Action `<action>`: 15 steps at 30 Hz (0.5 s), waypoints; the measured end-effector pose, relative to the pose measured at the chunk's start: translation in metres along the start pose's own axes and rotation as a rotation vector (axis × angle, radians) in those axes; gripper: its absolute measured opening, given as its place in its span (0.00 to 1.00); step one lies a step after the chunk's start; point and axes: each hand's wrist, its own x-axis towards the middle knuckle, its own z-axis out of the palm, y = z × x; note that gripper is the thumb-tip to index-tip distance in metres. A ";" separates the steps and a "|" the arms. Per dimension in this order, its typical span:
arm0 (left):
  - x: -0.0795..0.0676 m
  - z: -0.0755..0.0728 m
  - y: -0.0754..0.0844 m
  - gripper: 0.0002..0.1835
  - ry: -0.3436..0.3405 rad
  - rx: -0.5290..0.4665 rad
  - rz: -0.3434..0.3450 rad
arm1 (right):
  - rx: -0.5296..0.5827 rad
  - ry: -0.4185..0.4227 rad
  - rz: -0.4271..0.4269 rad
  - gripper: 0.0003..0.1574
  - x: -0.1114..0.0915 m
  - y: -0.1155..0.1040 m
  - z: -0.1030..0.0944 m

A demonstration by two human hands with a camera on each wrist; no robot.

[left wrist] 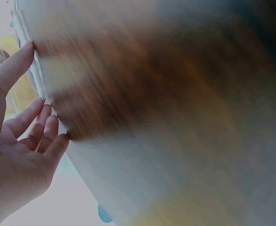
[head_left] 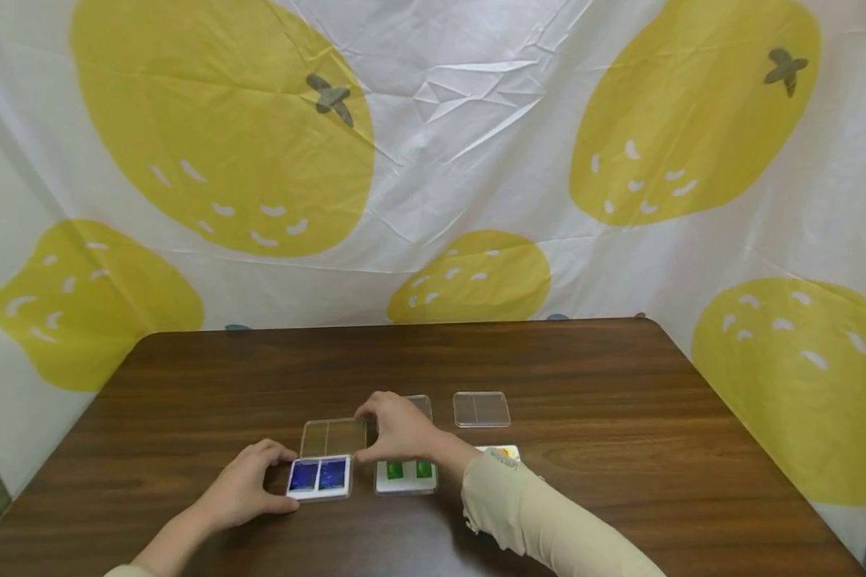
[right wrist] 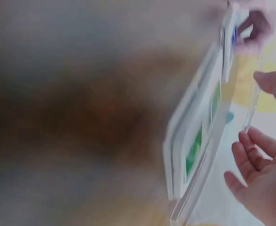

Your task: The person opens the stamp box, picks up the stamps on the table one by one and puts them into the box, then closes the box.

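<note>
My left hand (head_left: 241,485) holds a flat white case (head_left: 319,494) by its left side, thumb at the near corner, fingers at the far one. Two dark blue squares show in the case. Just behind it, my right hand (head_left: 404,429) pinches a clear plastic lid (head_left: 332,438) by its right edge, between thumb and fingers. In the right wrist view the lid (right wrist: 252,110) is seen edge-on between thumb and fingertips. Below my right hand lies another white case (head_left: 406,485) with two green squares, partly covered by the wrist.
A clear lid (head_left: 420,405) is partly hidden behind my right hand. Another clear lid (head_left: 481,409) lies farther right. A case with yellow-orange contents (head_left: 505,451) is mostly covered by my right sleeve. The brown wooden table (head_left: 621,385) ends at a lemon-print curtain (head_left: 476,192).
</note>
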 end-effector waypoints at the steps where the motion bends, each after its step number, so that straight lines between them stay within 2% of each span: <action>1: 0.000 0.000 0.000 0.30 -0.002 -0.001 0.002 | -0.024 0.001 0.000 0.32 -0.004 -0.003 0.000; 7: 0.000 0.000 -0.001 0.31 0.010 0.010 0.015 | -0.122 0.014 -0.004 0.31 -0.020 -0.018 0.009; 15: 0.000 0.000 -0.001 0.31 0.007 -0.016 0.021 | -0.147 0.005 0.018 0.31 -0.021 -0.025 0.018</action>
